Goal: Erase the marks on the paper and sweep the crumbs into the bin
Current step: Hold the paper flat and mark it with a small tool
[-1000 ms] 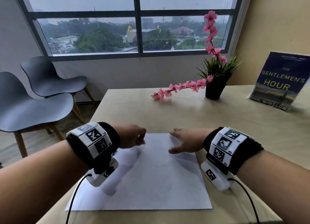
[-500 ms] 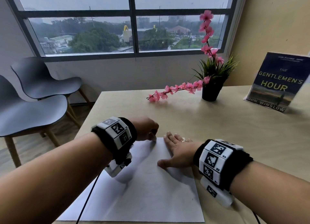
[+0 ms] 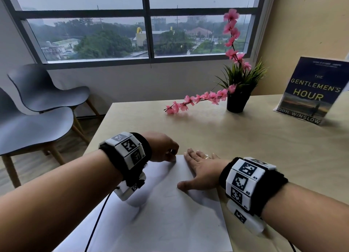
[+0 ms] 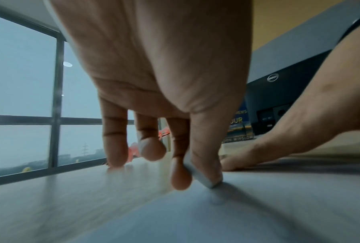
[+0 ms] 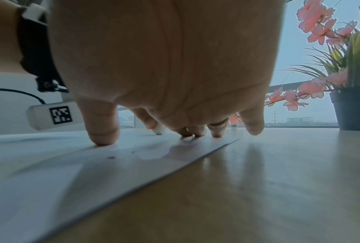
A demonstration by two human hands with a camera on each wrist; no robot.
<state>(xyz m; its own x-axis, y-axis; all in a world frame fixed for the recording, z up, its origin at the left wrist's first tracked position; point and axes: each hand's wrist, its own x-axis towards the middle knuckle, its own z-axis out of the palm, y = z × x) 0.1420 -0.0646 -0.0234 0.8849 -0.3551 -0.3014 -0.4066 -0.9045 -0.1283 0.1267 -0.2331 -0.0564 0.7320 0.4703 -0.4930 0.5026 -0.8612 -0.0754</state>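
While my left hand [image 3: 164,147] pinches the eraser [image 4: 197,176] between thumb and forefinger, its tip touches the paper [image 3: 160,214] at the far edge. Paper is white, flat on the table [image 3: 245,138], lies near the front edge and is skewed a bit; faint grey marks near the middle, hard to read. Eraser is a small pale block, mostly hidden by my fingers in head view, only a white corner showing; left wrist view shows it better, though blurred. My other left fingers curl loosely, one tip on the table. My right hand [image 3: 201,171] lies flat, fingers straight and spread, pressing the paper's far right corner, holding nothing. Right wrist view shows a few dark specks [image 5: 111,157] on the sheet, maybe crumbs, too small to tell. Paper's near edge is cut off by the frame and my left forearm covers part of it. Past the paper: plant [image 3: 238,93] with pink flowers, book [image 3: 311,91] standing at right, two chairs [image 3: 37,115] at left, window [image 3: 147,25].
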